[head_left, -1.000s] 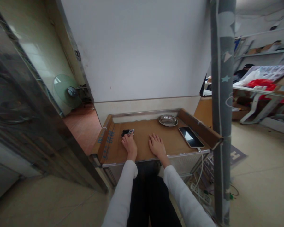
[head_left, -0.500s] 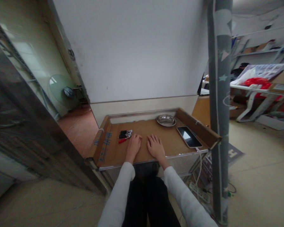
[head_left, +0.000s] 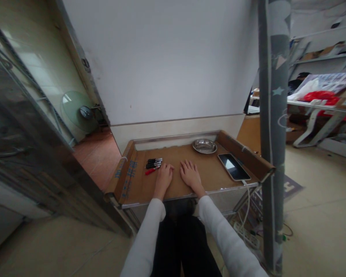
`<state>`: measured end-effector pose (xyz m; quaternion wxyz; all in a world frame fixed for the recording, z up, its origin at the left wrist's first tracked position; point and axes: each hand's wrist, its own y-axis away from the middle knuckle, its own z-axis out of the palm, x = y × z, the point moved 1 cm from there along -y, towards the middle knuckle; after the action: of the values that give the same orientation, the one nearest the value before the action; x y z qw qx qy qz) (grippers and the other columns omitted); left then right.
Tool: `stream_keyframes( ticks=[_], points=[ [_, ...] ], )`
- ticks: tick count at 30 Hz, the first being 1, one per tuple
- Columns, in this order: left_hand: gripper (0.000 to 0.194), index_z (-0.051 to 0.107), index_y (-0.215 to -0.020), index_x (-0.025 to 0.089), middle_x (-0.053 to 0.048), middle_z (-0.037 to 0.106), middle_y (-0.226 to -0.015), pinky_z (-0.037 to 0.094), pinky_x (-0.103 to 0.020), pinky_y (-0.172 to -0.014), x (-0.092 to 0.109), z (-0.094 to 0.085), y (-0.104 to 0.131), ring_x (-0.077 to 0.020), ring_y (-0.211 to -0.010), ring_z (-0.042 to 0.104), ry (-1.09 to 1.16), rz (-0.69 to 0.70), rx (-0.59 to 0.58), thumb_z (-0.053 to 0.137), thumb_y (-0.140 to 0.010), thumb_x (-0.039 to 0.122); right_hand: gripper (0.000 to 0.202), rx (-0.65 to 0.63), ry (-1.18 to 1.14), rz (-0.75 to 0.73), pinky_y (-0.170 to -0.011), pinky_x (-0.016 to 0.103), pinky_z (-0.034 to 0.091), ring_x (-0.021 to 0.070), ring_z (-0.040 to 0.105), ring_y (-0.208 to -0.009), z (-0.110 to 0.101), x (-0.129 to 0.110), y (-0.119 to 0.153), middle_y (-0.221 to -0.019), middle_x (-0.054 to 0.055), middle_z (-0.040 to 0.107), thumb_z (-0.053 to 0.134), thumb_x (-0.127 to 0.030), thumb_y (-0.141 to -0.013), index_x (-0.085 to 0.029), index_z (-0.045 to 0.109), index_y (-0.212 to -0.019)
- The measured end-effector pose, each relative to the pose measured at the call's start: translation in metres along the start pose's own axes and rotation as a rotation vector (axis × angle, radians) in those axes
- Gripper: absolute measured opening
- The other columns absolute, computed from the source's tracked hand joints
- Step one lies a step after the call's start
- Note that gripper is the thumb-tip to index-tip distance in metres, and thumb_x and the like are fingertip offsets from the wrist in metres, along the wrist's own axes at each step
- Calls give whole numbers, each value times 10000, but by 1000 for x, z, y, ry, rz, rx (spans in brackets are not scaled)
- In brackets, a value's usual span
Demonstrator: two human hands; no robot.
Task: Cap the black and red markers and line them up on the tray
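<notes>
My left hand (head_left: 164, 177) lies flat on the cardboard-covered table (head_left: 178, 154), fingers stretched out and nothing in it. Close to its fingertips, on the left, is a short red pen-like stick (head_left: 152, 170) with a pale end. Several similar black sticks (head_left: 153, 163) lie in a row just beyond the red one; their exact kind is too small to make out. My right hand (head_left: 190, 175) also rests palm down, its fingers slightly spread, holding nothing. A gap of bare cardboard separates the two hands.
A round shiny metal dish (head_left: 204, 146) stands at the back right. Nearer on that side lies a phone (head_left: 234, 167) with a white cable (head_left: 247, 200) hanging over the front edge. Raised cardboard sides border the table. A grey pillar (head_left: 273, 154) rises at the right.
The view has shifted slightly, so the dish, phone and pillar appear a little further right. Both hands stay flat on the cardboard, and the sticks lie as before.
</notes>
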<state>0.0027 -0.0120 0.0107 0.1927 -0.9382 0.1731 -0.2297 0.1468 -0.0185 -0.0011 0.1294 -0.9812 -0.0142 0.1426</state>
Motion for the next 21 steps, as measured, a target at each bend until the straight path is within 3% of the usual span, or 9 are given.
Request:
stream_keyframes(
  ticks=[2,5,8,12,15,18,21],
  points=[
    [218,579,-986,169,-103,553,-1027,392,-392,-888,1,-6,3,-234,-1002,502,-125,-129,82,407,-859,129,481,-1,-8,2,-1094,461,153,243,259,-1355,0,0,2,-1466,97,319,263,-321,-928,-173,384,-1369],
    [254,535,-1078,138,-147,528,-1083,379,-437,-858,-4,-18,10,-286,-1046,465,-281,-450,249,418,-853,164,480,-6,-26,1,-1094,456,160,247,264,-1353,-1,1,4,-1460,100,331,266,-325,-929,-167,395,-1363],
    [250,535,-1064,119,-158,539,-1045,380,-446,-824,-15,-27,20,-304,-1020,472,-353,-590,255,408,-857,179,476,8,-41,-11,-1092,462,168,259,280,-1344,0,1,4,-1451,108,347,276,-322,-925,-154,415,-1348],
    [225,570,-1001,142,-141,561,-1022,385,-442,-826,-27,-33,30,-293,-987,491,-366,-481,175,387,-878,182,444,52,-89,-30,-1079,463,197,260,327,-1315,0,2,-5,-1416,136,395,311,-294,-911,-131,467,-1293],
    [193,580,-984,162,-122,575,-1019,407,-424,-824,-31,-32,29,-274,-968,510,-225,-368,100,422,-883,208,419,84,-227,-82,-1043,421,272,240,438,-1223,0,3,-18,-1301,170,512,274,-292,-921,-109,552,-1176],
    [143,585,-953,179,-85,587,-982,431,-400,-846,-30,-23,21,-241,-951,535,45,-198,78,470,-871,201,476,99,-518,-120,-975,376,360,214,538,-1079,2,4,-34,-1129,154,615,214,-364,-934,-126,606,-1062],
    [130,587,-928,184,-63,590,-967,448,-366,-871,-24,-10,7,-198,-936,559,284,-68,142,476,-865,159,493,85,-891,-102,-852,330,446,183,592,-935,9,5,-51,-1013,99,655,259,-483,-909,-171,617,-1043]
  ],
)
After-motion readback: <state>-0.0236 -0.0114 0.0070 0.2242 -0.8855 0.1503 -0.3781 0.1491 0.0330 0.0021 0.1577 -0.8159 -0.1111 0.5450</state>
